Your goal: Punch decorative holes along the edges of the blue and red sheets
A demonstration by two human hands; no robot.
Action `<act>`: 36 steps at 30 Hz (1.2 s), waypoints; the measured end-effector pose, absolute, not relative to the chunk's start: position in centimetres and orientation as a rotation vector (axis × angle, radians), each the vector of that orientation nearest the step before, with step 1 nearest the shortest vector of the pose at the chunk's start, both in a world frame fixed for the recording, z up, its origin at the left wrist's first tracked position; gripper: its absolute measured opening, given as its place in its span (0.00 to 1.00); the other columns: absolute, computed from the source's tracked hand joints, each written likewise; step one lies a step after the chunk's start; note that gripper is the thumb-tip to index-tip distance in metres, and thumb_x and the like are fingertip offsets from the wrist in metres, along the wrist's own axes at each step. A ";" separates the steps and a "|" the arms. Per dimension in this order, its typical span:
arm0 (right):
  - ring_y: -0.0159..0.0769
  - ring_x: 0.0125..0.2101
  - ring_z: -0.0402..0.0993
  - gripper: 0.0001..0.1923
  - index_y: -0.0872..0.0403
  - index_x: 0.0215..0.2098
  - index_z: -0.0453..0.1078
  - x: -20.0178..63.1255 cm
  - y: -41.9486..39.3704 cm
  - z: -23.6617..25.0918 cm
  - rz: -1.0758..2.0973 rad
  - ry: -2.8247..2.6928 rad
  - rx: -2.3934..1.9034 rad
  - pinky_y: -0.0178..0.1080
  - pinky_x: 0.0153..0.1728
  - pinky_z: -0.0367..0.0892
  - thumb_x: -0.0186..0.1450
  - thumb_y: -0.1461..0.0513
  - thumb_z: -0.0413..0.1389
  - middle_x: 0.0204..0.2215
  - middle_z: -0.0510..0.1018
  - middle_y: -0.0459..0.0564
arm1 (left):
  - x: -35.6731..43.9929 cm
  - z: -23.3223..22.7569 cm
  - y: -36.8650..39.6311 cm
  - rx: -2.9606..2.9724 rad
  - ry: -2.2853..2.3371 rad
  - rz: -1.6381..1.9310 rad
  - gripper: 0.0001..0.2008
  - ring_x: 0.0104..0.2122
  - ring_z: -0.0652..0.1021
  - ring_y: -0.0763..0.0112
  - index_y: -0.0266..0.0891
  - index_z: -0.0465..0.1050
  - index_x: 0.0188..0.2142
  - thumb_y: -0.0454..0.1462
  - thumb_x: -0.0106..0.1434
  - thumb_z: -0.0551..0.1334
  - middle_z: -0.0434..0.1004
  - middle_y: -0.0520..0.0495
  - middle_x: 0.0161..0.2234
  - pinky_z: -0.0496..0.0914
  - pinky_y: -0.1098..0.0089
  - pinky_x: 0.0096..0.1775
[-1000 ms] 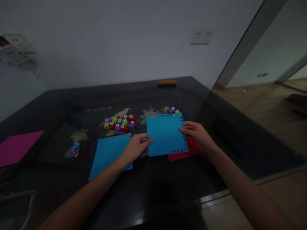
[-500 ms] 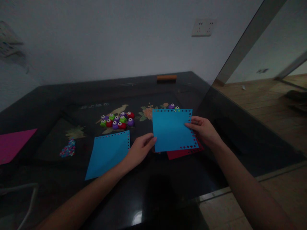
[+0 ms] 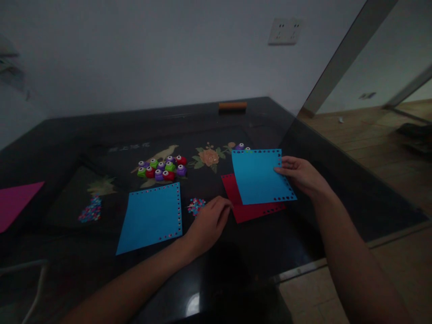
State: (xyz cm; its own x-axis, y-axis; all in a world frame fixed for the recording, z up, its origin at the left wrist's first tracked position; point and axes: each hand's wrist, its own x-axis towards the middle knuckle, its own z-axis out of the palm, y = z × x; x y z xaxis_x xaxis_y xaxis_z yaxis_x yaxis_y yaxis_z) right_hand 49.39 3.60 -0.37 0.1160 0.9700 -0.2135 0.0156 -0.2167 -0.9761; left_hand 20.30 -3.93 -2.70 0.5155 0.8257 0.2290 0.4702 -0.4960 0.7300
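My right hand (image 3: 300, 174) pinches the right edge of a blue paper sheet (image 3: 261, 177), with small shapes punched along its top, right and lower right edges. Raised and slightly tilted, this sheet partly covers a red paper sheet (image 3: 258, 212), also punched at its edges. My left hand (image 3: 212, 220) is beside the red sheet's left edge, its fingers drawn together; what they grip, if anything, is hidden. Just left of those fingers is a small pile of pink, blue and white paper bits (image 3: 196, 206). Another blue sheet (image 3: 151, 216), punched along its top, right and lower right edges, lies farther left.
Several purple, green and red eyeball-topped toys (image 3: 162, 168) stand mid-table, more (image 3: 240, 147) behind the raised sheet. A second pile of bits (image 3: 91, 209) and a pink sheet (image 3: 18, 202) lie left. A brown cylinder (image 3: 232, 106) rests near the wall on the dark table (image 3: 162, 128).
My left hand has let go of the blue sheet and closed its fingers by the red one. My right hand has carried the blue sheet rightward, uncovering more red paper.
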 end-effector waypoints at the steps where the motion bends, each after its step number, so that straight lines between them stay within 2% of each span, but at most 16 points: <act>1: 0.31 0.23 0.71 0.20 0.54 0.32 0.71 49.5 3.6 -0.4 1.274 -1.051 -1.462 0.36 0.26 0.66 0.41 0.61 0.70 0.24 0.76 0.43 | 20.3 -2.8 -4.0 2.192 1.042 0.771 0.08 0.39 0.73 0.66 0.39 0.66 0.39 0.31 0.67 0.49 0.72 0.45 0.38 0.68 0.65 0.42; 9: 0.30 0.21 0.70 0.16 0.54 0.32 0.70 48.5 3.5 -0.6 1.332 -1.204 -1.582 0.35 0.24 0.65 0.46 0.64 0.66 0.23 0.75 0.43 | 20.5 -3.5 -4.1 2.405 1.007 0.814 0.11 0.46 0.71 0.63 0.38 0.63 0.45 0.27 0.64 0.52 0.69 0.41 0.44 0.69 0.61 0.48; 19: 0.31 0.22 0.70 0.14 0.54 0.34 0.71 48.2 3.9 -1.8 1.310 -1.301 -1.638 0.36 0.26 0.66 0.49 0.66 0.64 0.21 0.74 0.42 | 20.7 -4.0 -4.2 2.646 1.077 0.618 0.16 0.54 0.69 0.55 0.33 0.63 0.51 0.31 0.63 0.57 0.66 0.34 0.53 0.67 0.54 0.53; 29: 0.31 0.21 0.69 0.15 0.54 0.35 0.71 48.3 3.9 -1.8 1.287 -1.346 -1.660 0.36 0.26 0.66 0.49 0.66 0.64 0.21 0.72 0.42 | 20.7 -4.3 -4.1 2.688 1.086 0.553 0.20 0.58 0.66 0.55 0.34 0.62 0.55 0.33 0.64 0.57 0.63 0.33 0.58 0.66 0.54 0.56; 36: 0.31 0.22 0.69 0.14 0.53 0.34 0.71 48.1 3.8 -1.6 1.271 -1.360 -1.656 0.36 0.25 0.65 0.48 0.65 0.64 0.21 0.72 0.42 | 20.7 -4.4 -4.1 2.694 1.083 0.544 0.19 0.59 0.65 0.55 0.32 0.64 0.55 0.34 0.64 0.57 0.65 0.33 0.58 0.66 0.54 0.56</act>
State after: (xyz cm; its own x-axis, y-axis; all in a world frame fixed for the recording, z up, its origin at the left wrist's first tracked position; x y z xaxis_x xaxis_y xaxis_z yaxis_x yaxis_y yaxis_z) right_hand 48.06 3.81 -1.62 -0.0023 0.9604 -0.2785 0.3427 -0.2609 -0.9025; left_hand 20.68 -4.09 -4.41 0.6663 0.6973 0.2644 0.6285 -0.7159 0.3041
